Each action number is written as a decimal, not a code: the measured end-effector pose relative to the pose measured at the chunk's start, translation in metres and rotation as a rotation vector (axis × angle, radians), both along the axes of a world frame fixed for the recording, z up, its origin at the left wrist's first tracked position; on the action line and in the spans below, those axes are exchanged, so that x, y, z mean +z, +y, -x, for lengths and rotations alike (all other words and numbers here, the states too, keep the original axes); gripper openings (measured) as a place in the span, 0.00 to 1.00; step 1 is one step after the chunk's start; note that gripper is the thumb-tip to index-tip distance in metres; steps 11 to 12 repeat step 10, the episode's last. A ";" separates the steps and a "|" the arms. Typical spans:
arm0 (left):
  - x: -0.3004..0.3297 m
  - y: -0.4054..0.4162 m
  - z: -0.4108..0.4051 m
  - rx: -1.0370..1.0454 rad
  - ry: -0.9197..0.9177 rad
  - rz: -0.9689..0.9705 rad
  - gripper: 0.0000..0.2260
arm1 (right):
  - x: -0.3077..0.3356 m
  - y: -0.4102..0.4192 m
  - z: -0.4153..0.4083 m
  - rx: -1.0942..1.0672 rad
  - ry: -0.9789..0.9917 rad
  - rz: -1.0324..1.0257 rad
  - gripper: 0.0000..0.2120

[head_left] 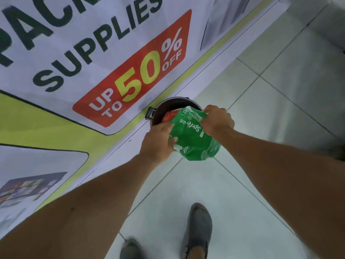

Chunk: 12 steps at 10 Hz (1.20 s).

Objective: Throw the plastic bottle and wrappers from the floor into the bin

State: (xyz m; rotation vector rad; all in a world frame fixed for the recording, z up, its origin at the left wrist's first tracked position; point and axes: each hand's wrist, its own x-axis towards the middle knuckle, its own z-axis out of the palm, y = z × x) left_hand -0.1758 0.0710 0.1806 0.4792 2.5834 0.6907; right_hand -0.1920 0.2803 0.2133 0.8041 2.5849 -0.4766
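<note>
Wrappers first, then: a big green soft-drink wrapper is bunched between both hands, right above the bin, and it hangs over the bin's near rim rather than inside it. The left hand pinches the wrapper's lower left edge, fingers curled shut on the plastic. The right hand grips its upper right corner, fist closed tight on it. Down in the bin something red shows already, possibly another wrapper, though I cannot tell what it is. No plastic bottle is in sight anywhere, so whether it has gone in or waits elsewhere cannot be told. My call: the job is well along, with this green piece about to drop once both hands let go.

Underfoot it is pale floor tile with dark grout lines, and no litter shows on the visible part. Two grey shoes stand at the lower edge. The bin sits against a large printed sale banner running along the floor's left edge, white with yellow-green bands and a red discount panel.
</note>
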 end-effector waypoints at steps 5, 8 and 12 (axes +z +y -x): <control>-0.035 0.028 0.018 0.034 -0.222 0.099 0.29 | -0.050 -0.002 -0.025 0.464 0.508 0.154 0.19; -0.066 0.014 0.013 -0.004 -0.171 0.477 0.20 | -0.111 -0.017 -0.036 0.680 -0.134 0.043 0.30; -0.043 -0.022 -0.001 -0.003 -0.059 0.385 0.29 | -0.080 -0.020 -0.041 0.687 -0.155 0.007 0.44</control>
